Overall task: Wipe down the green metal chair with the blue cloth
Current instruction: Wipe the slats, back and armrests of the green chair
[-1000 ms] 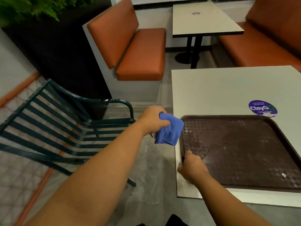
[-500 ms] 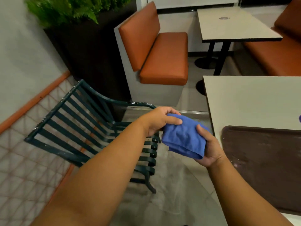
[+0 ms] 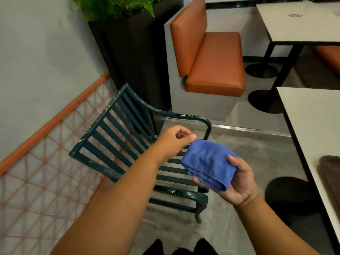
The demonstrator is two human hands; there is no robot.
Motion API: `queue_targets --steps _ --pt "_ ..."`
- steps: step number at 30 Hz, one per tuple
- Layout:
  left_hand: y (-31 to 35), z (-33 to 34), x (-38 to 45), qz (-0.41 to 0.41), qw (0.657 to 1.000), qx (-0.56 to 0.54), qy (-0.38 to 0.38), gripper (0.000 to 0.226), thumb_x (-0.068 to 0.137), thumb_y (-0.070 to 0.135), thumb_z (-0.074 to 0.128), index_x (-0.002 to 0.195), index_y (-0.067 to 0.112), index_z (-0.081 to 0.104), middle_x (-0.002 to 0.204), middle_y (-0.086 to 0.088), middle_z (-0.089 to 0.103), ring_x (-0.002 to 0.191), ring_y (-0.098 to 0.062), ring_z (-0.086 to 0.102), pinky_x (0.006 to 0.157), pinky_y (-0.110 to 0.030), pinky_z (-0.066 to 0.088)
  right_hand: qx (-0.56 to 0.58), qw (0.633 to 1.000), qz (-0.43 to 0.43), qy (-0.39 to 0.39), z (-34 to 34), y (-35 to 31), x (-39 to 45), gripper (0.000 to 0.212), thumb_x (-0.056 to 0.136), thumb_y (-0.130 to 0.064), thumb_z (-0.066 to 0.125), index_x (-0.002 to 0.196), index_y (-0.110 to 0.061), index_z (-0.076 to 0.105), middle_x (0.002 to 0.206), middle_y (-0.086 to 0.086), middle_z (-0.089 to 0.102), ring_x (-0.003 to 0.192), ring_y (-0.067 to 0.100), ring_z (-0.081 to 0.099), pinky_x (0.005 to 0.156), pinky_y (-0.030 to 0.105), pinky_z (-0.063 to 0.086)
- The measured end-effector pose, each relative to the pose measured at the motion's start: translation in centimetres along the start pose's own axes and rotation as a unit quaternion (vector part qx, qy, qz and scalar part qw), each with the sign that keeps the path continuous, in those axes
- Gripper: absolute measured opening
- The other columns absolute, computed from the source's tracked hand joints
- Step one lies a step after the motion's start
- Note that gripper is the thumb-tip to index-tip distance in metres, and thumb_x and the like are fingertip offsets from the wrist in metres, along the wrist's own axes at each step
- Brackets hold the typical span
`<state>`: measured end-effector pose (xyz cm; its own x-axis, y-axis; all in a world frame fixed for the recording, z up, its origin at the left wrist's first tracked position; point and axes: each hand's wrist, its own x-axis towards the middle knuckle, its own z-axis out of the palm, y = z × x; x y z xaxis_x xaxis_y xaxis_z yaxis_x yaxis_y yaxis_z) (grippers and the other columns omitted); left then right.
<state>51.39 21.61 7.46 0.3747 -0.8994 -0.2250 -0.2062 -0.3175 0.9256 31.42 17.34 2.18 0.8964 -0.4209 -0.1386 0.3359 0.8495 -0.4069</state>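
1. Cloth (image 3: 209, 163), one, blue and folded, is held in the air above the seat of the one green chair (image 3: 117, 137).
2. Right hand (image 3: 239, 183) cups the cloth from below, thumb on top; left hand (image 3: 174, 141) pinches its upper corner.
3. Chair stands on a grey floor (image 3: 244, 155) beside a netted railing (image 3: 36, 179).
4. Around it: one dark planter (image 3: 136, 57), one orange bench (image 3: 211, 57), two pale tables (image 3: 312, 115).

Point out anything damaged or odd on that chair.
The green metal chair has paint chipped off in white flecks along its armrest, backrest frame and front seat rail. Nothing else stands out.
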Motion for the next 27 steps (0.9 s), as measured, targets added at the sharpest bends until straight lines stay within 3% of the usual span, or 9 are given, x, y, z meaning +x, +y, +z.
queue_targets --steps 4,10,13,16,19,21,24,27 --pt "-3.8 -2.6 -0.4 -0.040 0.998 0.015 0.043 0.014 0.087 0.037 0.061 0.096 0.026 0.064 0.099 -0.002 0.064 0.088 -0.018 0.061 0.080 -0.035 0.053 0.005 0.993 -0.013 0.114 -2.4 1.2 0.9 0.052 0.070 -0.014 0.072 0.120 -0.006 0.063 0.125 0.023 0.060 0.108 0.042 0.061 0.085 0.052 0.053" --pt "-9.9 -3.6 0.2 -0.104 0.992 0.011 0.066 0.014 0.089 0.033 0.059 0.102 0.029 0.062 0.104 0.003 0.061 0.096 -0.013 0.057 0.082 -0.031 0.051 -0.034 0.951 0.076 0.297 -7.9 3.9 1.2 0.035 0.078 -0.003 0.053 0.112 0.003 0.058 0.110 0.031 0.065 0.085 0.044 0.067 0.071 0.052 0.057" --pt "-14.3 -3.7 0.7 -0.136 0.981 0.012 0.137 0.015 0.090 0.032 0.057 0.106 0.031 0.058 0.106 0.008 0.059 0.094 -0.008 0.054 0.069 -0.023 0.044 -0.153 0.894 0.086 0.412 -11.1 5.8 1.2 0.019 0.082 0.003 0.052 0.100 0.005 0.057 0.096 0.033 0.066 0.076 0.044 0.066 0.073 0.055 0.054" --pt "-18.9 -3.5 0.6 -0.193 0.952 -0.044 0.233 0.013 0.090 0.029 0.058 0.102 0.034 0.055 0.102 0.006 0.058 0.089 -0.013 0.056 0.064 -0.027 0.045 -0.319 0.805 0.064 0.496 -14.7 7.3 1.5 0.004 0.085 0.000 0.058 0.087 -0.001 0.062 0.088 0.025 0.066 0.077 0.041 0.063 0.081 0.059 0.052" --pt "-22.9 -3.0 0.2 -0.240 0.901 -0.116 0.343 0.018 0.088 0.022 0.062 0.102 0.027 0.053 0.103 -0.004 0.060 0.086 -0.018 0.058 0.064 -0.030 0.047 -0.381 0.743 0.050 0.548 -17.9 8.1 1.8 0.003 0.085 -0.006 0.062 0.087 -0.008 0.064 0.074 0.010 0.065 0.067 0.028 0.062 0.069 0.047 0.052" --pt "-25.1 -2.7 0.0 -0.279 0.859 -0.142 0.405 0.027 0.087 0.016 0.063 0.112 0.019 0.052 0.113 -0.010 0.059 0.088 -0.020 0.059 0.069 -0.032 0.049 -0.399 0.732 0.061 0.549 -20.0 8.8 2.4 0.015 0.086 -0.008 0.060 0.101 -0.006 0.063 0.078 0.008 0.064 0.066 0.023 0.059 0.068 0.042 0.050" --pt "-27.6 -2.1 -0.4 -0.355 0.799 -0.175 0.453 0.049 0.086 0.013 0.064 0.130 0.009 0.045 0.130 -0.018 0.050 0.106 -0.033 0.056 0.082 -0.040 0.049 -0.409 0.736 0.085 0.533 -22.5 10.3 3.4 0.028 0.088 -0.011 0.058 0.116 -0.006 0.060 0.089 0.012 0.064 0.074 0.024 0.059 0.073 0.043 0.049" --pt "-29.8 -1.2 -0.9 -0.370 0.787 -0.254 0.423 0.059 0.090 0.018 0.059 0.142 0.015 0.031 0.137 -0.022 0.044 0.118 -0.041 0.049 0.095 -0.050 0.045 -0.365 0.777 0.115 0.501 -23.3 12.3 4.8 0.030 0.090 -0.026 0.061 0.115 -0.009 0.060 0.107 0.016 0.067 0.083 0.027 0.064 0.078 0.044 0.051"
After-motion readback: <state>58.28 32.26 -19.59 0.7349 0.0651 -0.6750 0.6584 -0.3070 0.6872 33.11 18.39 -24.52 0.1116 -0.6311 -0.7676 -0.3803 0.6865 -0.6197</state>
